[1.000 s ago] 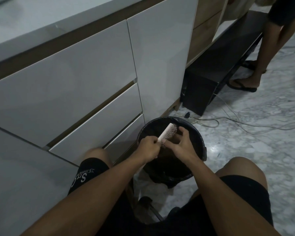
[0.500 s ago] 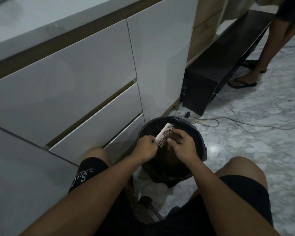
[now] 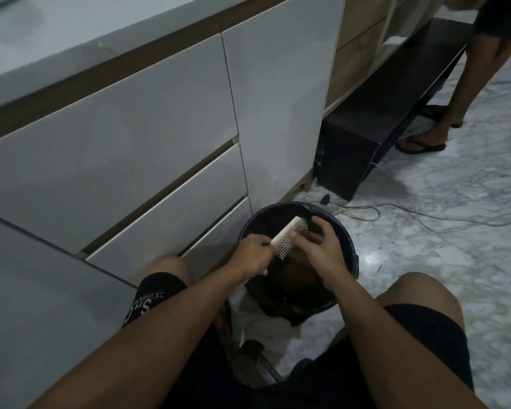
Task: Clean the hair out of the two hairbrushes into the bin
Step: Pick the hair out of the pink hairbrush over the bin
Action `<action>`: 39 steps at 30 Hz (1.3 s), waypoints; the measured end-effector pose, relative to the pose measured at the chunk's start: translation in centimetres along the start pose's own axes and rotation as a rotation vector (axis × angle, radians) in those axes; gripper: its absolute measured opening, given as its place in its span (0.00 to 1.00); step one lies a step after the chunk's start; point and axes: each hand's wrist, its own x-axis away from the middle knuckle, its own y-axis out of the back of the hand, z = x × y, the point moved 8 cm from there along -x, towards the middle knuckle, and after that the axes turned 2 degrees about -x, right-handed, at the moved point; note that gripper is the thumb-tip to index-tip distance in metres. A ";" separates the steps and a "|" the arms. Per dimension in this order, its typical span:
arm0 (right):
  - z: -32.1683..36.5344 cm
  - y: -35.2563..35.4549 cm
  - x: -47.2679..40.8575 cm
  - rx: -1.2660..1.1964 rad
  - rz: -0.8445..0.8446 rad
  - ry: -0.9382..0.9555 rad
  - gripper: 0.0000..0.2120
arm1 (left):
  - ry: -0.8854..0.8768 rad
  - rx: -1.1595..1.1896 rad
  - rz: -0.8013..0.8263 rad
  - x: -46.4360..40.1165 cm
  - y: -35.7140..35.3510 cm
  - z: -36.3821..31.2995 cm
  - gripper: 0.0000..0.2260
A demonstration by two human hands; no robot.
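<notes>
A pale pink hairbrush (image 3: 289, 237) with white bristles is held over a round black bin (image 3: 347, 243) lined with a dark bag. My left hand (image 3: 252, 252) is shut on the brush's handle, bristles facing right and toward me. My right hand (image 3: 322, 246) rests against the bristle side, fingers curled and thumb by the brush's middle; I cannot tell whether it pinches any hair. Brown contents lie inside the bin below the hands. Only one brush is in view.
White glossy drawers (image 3: 160, 160) stand close on the left. A black low unit (image 3: 366, 134) sits beyond the bin, with loose cables (image 3: 396, 214) across the marble floor. Another person's leg and sandalled foot (image 3: 422, 143) are at the upper right. My knees flank the bin.
The brush has tilted and shifted slightly while my right hand's fingers worked along its bristles. The other person's foot has stepped a little to the right.
</notes>
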 end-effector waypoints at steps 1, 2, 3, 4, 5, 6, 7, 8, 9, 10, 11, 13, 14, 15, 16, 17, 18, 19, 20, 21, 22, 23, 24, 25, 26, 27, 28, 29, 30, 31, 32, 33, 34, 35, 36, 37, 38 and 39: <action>0.0 -0.1 0.0 0.023 0.013 0.008 0.36 | -0.009 0.004 0.018 0.1 -0.2 -0.1 0.12; -0.1 -0.2 0.0 0.042 0.029 0.011 0.39 | -0.016 0.009 0.034 0.3 -0.5 -0.2 0.12; -0.1 -0.3 0.0 0.045 0.039 0.011 0.39 | -0.019 0.015 0.045 0.4 -0.7 -0.2 0.12; -0.1 -0.2 0.0 0.054 0.044 0.015 0.37 | -0.018 0.020 0.050 0.4 -0.8 -0.1 0.12; -0.1 -0.2 0.0 0.055 0.047 0.020 0.34 | -0.014 0.024 0.048 0.5 -0.8 0.0 0.12; -0.1 -0.1 -0.1 0.056 0.053 0.023 0.31 | -0.009 0.026 0.046 0.4 -0.7 0.1 0.12; 0.0 0.0 -0.1 0.047 0.063 0.027 0.29 | -0.006 0.027 0.047 0.4 -0.7 0.2 0.12; 0.1 0.0 0.0 0.040 0.076 0.034 0.28 | -0.004 0.026 0.053 0.3 -0.7 0.3 0.12; 0.0 0.1 -0.1 0.039 0.080 0.041 0.28 | -0.005 0.022 0.060 0.4 -0.6 0.3 0.11; 0.0 0.3 -0.2 0.050 0.073 0.046 0.28 | -0.006 0.017 0.066 0.3 -0.6 0.3 0.11; -0.1 0.4 -0.4 0.069 0.059 0.053 0.28 | -0.006 0.011 0.067 0.3 -0.6 0.3 0.11; -0.4 0.5 -0.7 0.089 0.030 0.062 0.28 | -0.004 0.002 0.059 0.3 -0.5 0.3 0.11; -0.6 0.6 -0.8 0.080 0.013 0.056 0.28 | -0.002 0.006 0.054 0.3 -0.5 0.4 0.11; -0.8 0.6 -0.9 0.065 -0.005 0.044 0.28 | 0.001 0.015 0.050 0.2 -0.5 0.5 0.10; -0.9 0.7 -0.9 0.051 -0.019 0.033 0.27 | 0.005 0.027 0.047 0.2 -0.5 0.5 0.09; -1.0 0.8 -0.9 0.035 -0.031 0.020 0.26 | 0.008 0.036 0.043 0.2 -0.6 0.6 0.08; -1.0 0.9 -0.9 0.020 -0.038 0.009 0.25 | 0.008 0.042 0.039 0.1 -0.6 0.6 0.08; -1.2 0.9 -0.9 0.016 -0.045 -0.002 0.24 | 0.008 0.046 0.035 0.1 -0.6 0.5 0.08; -1.3 1.1 -1.0 0.024 -0.057 -0.012 0.23 | 0.010 0.051 0.032 0.1 -0.6 0.5 0.07; -1.4 1.3 -1.1 0.043 -0.074 -0.019 0.21 | 0.012 0.060 0.030 0.1 -0.6 0.5 0.07; -1.5 1.5 -1.2 0.066 -0.091 -0.020 0.20 | 0.016 0.070 0.029 0.1 -0.6 0.5 0.07; -1.5 1.7 -1.3 0.092 -0.111 -0.016 0.18 | 0.019 0.077 0.025 0.0 -0.5 0.4 0.07; -1.5 1.8 -1.3 0.118 -0.128 -0.011 0.17 | 0.024 0.080 0.019 0.0 -0.5 0.4 0.08; -1.5 1.9 -1.4 0.135 -0.143 -0.007 0.15 | 0.029 0.078 0.010 0.0 -0.4 0.4 0.08; -1.5 2.0 -1.4 0.141 -0.156 -0.007 0.13 | 0.037 0.077 0.002 0.0 -0.3 0.4 0.08; -1.6 2.0 -1.5 0.148 -0.166 -0.007 0.11 | 0.044 0.077 -0.005 -0.1 -0.3 0.5 0.08; -1.6 2.0 -1.5 0.163 -0.171 -0.003 0.10 | 0.052 0.076 -0.009 -0.1 -0.3 0.5 0.08; -1.6 1.9 -1.5 0.181 -0.174 0.004 0.09 | 0.056 0.071 -0.013 -0.2 -0.3 0.5 0.09; -1.5 1.9 -1.5 0.196 -0.174 0.011 0.09 | 0.060 0.063 -0.017 -0.2 -0.3 0.5 0.10; -1.5 1.8 -1.4 0.208 -0.174 0.017 0.08 | 0.064 0.052 -0.022 -0.2 -0.3 0.5 0.09; -1.3 1.8 -1.4 0.220 -0.172 0.021 0.07 | 0.068 0.041 -0.027 -0.2 -0.3 0.5 0.09; -1.1 1.8 -1.3 0.233 -0.168 0.024 0.07 | 0.070 0.030 -0.033 -0.2 -0.2 0.5 0.08; -0.9 1.8 -1.2 0.244 -0.161 0.027 0.06 | 0.075 0.025 -0.042 -0.2 -0.2 0.5 0.08; -0.8 1.8 -1.2 0.252 -0.151 0.031 0.07 | 0.082 0.031 -0.053 -0.2 0.0 0.6 0.08; -0.6 1.7 -1.1 0.260 -0.139 0.036 0.08 | 0.091 0.047 -0.065 -0.2 0.2 0.7 0.08; -0.6 1.7 -1.0 0.262 -0.126 0.042 0.10 | 0.094 0.057 -0.076 -0.3 0.5 0.7 0.08; -0.7 1.6 -1.0 0.259 -0.115 0.041 0.09 | 0.090 0.052 -0.079 -0.3 0.8 0.7 0.07; -0.8 1.6 -1.0 0.250 -0.109 0.039 0.08 | 0.080 0.033 -0.071 -0.2 0.9 0.5 0.07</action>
